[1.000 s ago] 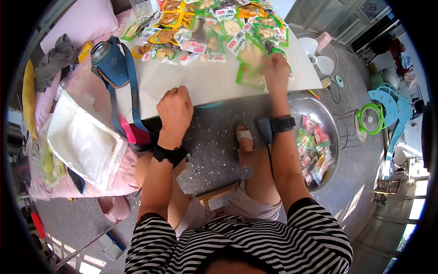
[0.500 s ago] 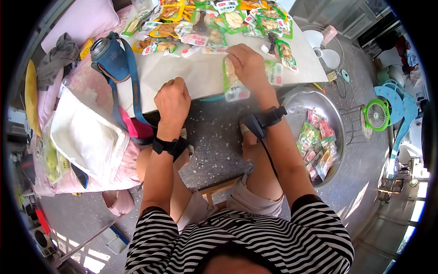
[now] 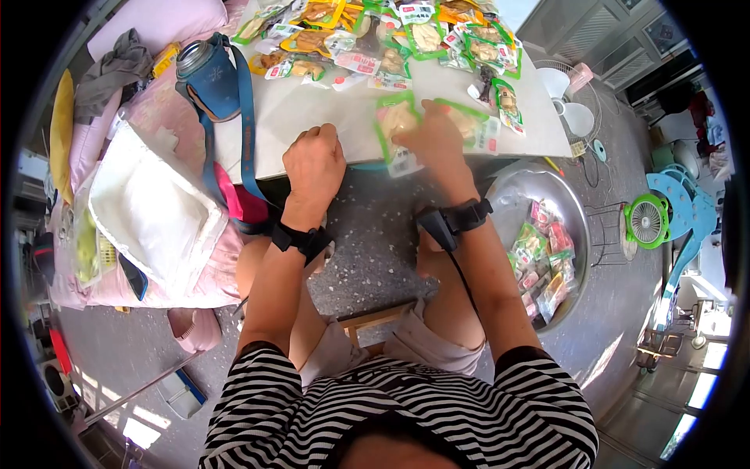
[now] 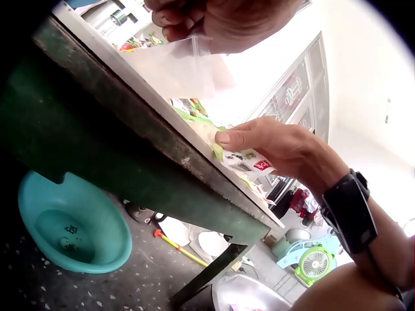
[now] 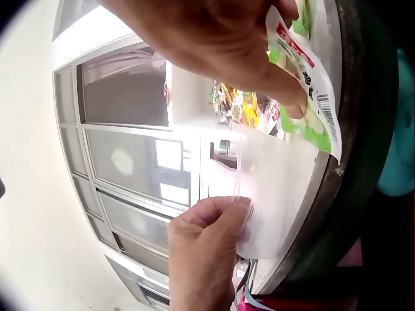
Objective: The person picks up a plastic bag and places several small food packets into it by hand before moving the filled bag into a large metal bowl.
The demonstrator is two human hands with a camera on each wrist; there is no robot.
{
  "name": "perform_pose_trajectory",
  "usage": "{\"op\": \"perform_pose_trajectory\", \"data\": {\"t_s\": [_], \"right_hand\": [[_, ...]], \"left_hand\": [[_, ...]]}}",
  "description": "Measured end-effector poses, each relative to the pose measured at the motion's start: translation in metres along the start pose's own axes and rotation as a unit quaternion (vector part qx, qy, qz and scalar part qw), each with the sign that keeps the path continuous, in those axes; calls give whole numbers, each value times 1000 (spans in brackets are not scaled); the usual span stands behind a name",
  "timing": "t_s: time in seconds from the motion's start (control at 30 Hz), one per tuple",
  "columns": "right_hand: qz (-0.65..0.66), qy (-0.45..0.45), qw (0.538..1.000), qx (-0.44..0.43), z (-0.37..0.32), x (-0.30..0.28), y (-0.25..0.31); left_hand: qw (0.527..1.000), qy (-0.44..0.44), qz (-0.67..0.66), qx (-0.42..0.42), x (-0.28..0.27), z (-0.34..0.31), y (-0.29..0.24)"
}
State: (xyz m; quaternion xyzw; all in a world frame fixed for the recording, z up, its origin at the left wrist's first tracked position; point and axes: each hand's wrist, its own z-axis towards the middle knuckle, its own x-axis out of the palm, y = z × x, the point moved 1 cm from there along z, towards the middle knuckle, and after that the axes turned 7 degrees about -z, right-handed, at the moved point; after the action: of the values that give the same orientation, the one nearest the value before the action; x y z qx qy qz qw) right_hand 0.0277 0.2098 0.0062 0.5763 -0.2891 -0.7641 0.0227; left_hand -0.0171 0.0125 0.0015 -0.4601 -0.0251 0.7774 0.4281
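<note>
My left hand (image 3: 315, 162) is at the table's front edge and pinches a clear plastic bag (image 4: 185, 70) by its top. The bag hangs down, see-through, with its zip strip showing in the left wrist view. To the right, my right hand (image 3: 439, 144), blurred, grips a green-edged snack packet (image 3: 397, 129) with pale food inside. Its thumb lies on the packet's face in the left wrist view. A second green-edged packet (image 3: 467, 125) lies on the other side of that hand, overlapped by the fingers.
A pile of snack packets (image 3: 359, 59) covers the far part of the white table (image 3: 273, 148). A blue bottle (image 3: 209, 82) with a strap stands at the left. On the floor to the right, a metal basin (image 3: 574, 203) contains several packets. Beneath the table is a teal tub (image 4: 71, 227).
My right hand has moved from the pile's right side nearer to the front edge and leftward, bringing green-edged packets. My left hand stays at the table edge with the bag.
</note>
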Motion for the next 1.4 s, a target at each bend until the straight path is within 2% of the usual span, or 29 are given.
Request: {"op": "perform_pose_trajectory", "data": {"t_s": [0.07, 0.17, 0.27, 0.3, 0.4, 0.43, 0.47, 0.53, 0.63, 0.83, 0.93, 1.03, 1.13, 1.23, 1.4], "right_hand": [[124, 114, 983, 66, 1, -15, 3], [110, 60, 992, -18, 3, -8, -12], [314, -24, 949, 4, -5, -29, -18], [318, -26, 948, 4, -5, -38, -22], [424, 70, 901, -54, -13, -41, -11], [324, 110, 936, -89, -19, -45, -4], [263, 209, 941, -37, -25, -45, 1], [200, 233, 952, 4, -30, -39, 12], [174, 283, 943, -19, -25, -24, 4], [215, 295, 931, -16, -12, -9, 12], [464, 167, 870, 9, -10, 14, 7], [528, 189, 828, 13, -15, 11, 8], [402, 227, 879, 123, -25, 3, 14], [382, 201, 894, 121, -29, 3, 17], [566, 136, 803, 122, -30, 21, 26]], "left_hand": [[1000, -1, -1, -5, 0, -1, 0], [1000, 3, -4, -5, 1, -1, 0], [1000, -9, 5, 5, 5, -1, 2], [1000, -5, 3, 4, 6, -1, 2], [1000, 2, -1, 8, 8, -2, -1], [1000, 0, -2, 12, 9, -2, -2], [1000, -1, -2, 17, 9, -2, -3], [1000, 5, 4, 13, 7, -1, -3], [1000, 10, -9, 7, 7, -3, -4], [997, 32, -51, 51, 9, -11, -16], [998, 34, -43, 44, 10, -12, -14], [998, 31, -33, 36, 7, -8, -9], [998, 27, -44, 35, 7, -7, -8], [997, 37, -52, 34, 6, -9, -10], [995, 46, -72, 52, 4, -11, -14]]}}
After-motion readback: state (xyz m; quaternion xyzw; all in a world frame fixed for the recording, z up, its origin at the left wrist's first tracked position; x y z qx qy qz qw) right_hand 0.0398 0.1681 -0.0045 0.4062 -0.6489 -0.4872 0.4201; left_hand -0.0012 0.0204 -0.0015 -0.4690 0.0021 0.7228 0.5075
